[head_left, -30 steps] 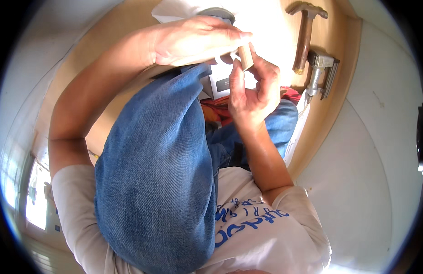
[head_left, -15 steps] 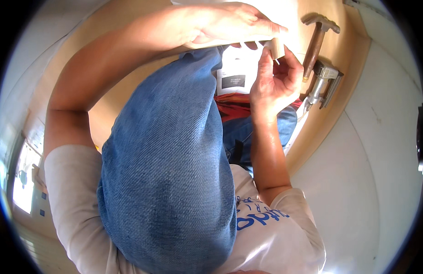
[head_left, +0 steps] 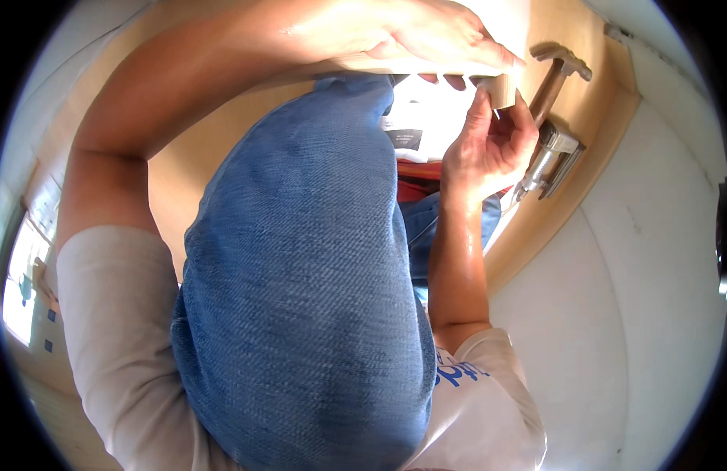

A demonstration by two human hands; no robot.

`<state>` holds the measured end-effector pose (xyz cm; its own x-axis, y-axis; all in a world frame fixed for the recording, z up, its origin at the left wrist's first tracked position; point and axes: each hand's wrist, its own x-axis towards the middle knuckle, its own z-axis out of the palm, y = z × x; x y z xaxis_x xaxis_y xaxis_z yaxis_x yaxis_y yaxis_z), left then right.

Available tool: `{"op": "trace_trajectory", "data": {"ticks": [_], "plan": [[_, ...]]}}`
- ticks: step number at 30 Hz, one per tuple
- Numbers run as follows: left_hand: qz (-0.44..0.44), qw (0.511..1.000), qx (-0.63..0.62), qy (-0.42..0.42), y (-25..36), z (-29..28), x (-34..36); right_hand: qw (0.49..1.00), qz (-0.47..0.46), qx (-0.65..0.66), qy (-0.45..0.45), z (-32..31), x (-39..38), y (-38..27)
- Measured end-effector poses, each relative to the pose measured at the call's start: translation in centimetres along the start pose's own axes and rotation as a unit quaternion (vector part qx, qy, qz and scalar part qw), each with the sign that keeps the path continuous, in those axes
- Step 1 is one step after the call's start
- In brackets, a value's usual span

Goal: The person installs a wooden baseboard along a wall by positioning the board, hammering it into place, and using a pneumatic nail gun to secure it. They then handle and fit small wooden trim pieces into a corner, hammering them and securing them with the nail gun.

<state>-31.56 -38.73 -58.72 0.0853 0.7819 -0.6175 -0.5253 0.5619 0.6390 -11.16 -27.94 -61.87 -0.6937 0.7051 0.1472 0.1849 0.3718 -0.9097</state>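
Observation:
My left hand (head_left: 438,35) reaches across the top, closed over a long pale wooden strip (head_left: 340,67); its fingertips show below the strip's near edge. Beneath that hand's fingertips, my right hand (head_left: 493,153) pinches a small pale wooden block (head_left: 501,91) between thumb and fingers. The block stands at the strip's right end; whether the two are joined I cannot tell. Strong light washes out the surface behind my hands. My raised knee in blue jeans (head_left: 300,267) fills the middle and hides part of the strip's near side.
Right of my right hand lie a claw hammer (head_left: 550,90) with a brown handle and a metal air-powered nail gun (head_left: 550,161), both on a wooden surface (head_left: 591,149) with a raised edge. A white sheet with a dark label (head_left: 406,140) and red cloth (head_left: 418,180) lie beyond my knee.
Both hands, with the strip and block, have shifted slightly right in the picture. The grips look the same. The view has also moved a little, and my right hand now covers the hammer handle's lower end.

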Motion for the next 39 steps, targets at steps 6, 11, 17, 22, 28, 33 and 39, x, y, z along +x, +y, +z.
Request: {"op": "trace_trajectory", "data": {"ticks": [6,11,17,22,28,33,39], "plan": [[0.008,1.000,-0.001,0.012,-0.4,-0.5,-0.7,0.999,-0.020,-0.041,-0.003,0.0,0.1,0.3],[0.011,1.000,0.005,0.007,-0.2,-0.4,-0.9,0.998,-0.035,-0.057,-0.012,-0.2,0.0,0.3],[0.001,1.000,0.011,0.011,0.2,-0.5,-1.1,0.999,-0.038,-0.016,0.015,0.2,-0.1,0.6],[-0.005,1.000,0.025,0.006,0.7,-0.6,-1.0,0.998,-0.038,-0.043,0.022,-0.1,-0.4,0.9],[-0.026,0.999,0.047,0.003,2.6,0.5,-0.2,0.997,-0.028,-0.073,0.005,-0.7,-0.5,1.5],[-0.039,0.996,0.081,0.004,4.3,2.3,0.3,0.998,-0.027,-0.054,0.011,-0.3,-0.4,0.8],[-0.048,0.996,0.072,0.019,3.2,2.5,1.8,1.000,-0.019,-0.007,0.018,0.1,0.1,0.8]]}}
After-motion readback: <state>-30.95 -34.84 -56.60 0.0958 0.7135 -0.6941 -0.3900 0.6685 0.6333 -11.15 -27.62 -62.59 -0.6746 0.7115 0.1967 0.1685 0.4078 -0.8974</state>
